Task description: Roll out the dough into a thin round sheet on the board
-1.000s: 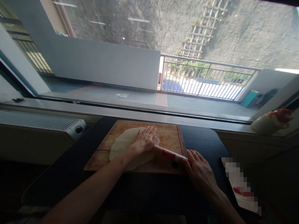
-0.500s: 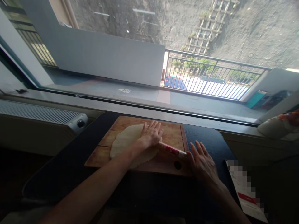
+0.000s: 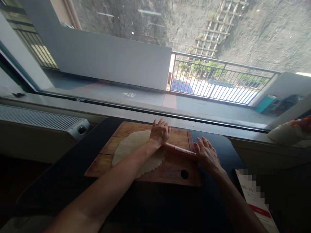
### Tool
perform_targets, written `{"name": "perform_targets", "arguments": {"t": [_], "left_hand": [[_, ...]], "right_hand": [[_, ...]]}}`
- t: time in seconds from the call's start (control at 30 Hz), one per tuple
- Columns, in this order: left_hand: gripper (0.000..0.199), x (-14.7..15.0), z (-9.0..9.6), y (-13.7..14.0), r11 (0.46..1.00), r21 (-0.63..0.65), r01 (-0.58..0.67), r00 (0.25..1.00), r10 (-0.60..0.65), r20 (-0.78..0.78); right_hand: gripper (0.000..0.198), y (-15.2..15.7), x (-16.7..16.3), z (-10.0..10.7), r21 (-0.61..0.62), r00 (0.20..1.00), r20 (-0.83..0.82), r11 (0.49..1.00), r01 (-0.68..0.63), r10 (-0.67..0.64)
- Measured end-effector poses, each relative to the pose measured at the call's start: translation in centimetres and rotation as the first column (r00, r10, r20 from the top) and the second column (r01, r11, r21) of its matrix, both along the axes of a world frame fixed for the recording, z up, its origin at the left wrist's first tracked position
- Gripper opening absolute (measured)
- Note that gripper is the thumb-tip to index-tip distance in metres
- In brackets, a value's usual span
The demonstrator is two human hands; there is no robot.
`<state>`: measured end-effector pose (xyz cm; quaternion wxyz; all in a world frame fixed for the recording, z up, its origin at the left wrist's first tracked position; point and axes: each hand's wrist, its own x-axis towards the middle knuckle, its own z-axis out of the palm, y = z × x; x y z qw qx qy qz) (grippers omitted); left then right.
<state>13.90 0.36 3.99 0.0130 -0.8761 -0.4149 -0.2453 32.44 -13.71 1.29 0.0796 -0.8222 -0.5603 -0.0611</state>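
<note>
A flattened sheet of pale dough [image 3: 132, 149] with an uneven edge lies on a wooden cutting board [image 3: 108, 158]. Across the dough's right side runs a rolling pin [image 3: 182, 150] with a red and white label. My left hand [image 3: 159, 132] presses on the pin's left part with its palm, fingers apart and slightly bent; it hides that end. At the pin's right end rests my right hand [image 3: 207, 153], its palm over the tip and its fingers spread out. Neither hand wraps its fingers round the pin. My left forearm covers part of the dough.
The board rests on a dark table [image 3: 220, 142] against a windowsill [image 3: 97, 105]. A radiator [image 3: 48, 118] is at left. A phone-like screen [image 3: 255, 197], partly blurred out, lies at lower right. A pale rounded object [image 3: 283, 132] sits on the sill.
Both hands and the rolling pin have moved away from me, toward the board's far edge. My left fingers are more bent than before. The board has shifted slightly toward the left.
</note>
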Motion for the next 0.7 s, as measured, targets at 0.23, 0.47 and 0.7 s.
{"name": "perform_targets", "arguments": {"t": [0.23,0.47,0.7], "left_hand": [[0.055,-5.7,-2.0,-5.9,0.987,-0.009,0.159,0.980,-0.159,-0.120],[0.053,0.0,-0.6,1.7,0.988,-0.117,-0.104,0.992,0.095,-0.084],[0.055,-3.8,-2.4,-3.4,0.990,-0.137,0.045,0.993,-0.060,-0.102]], "right_hand": [[0.056,-7.0,-3.0,-1.7,0.043,0.959,0.140,0.966,-0.255,0.247],[0.052,4.3,0.4,0.9,0.021,0.999,0.031,1.000,0.017,-0.018],[0.053,-1.9,-1.5,-1.3,0.042,0.980,0.126,0.986,-0.162,0.155]]}}
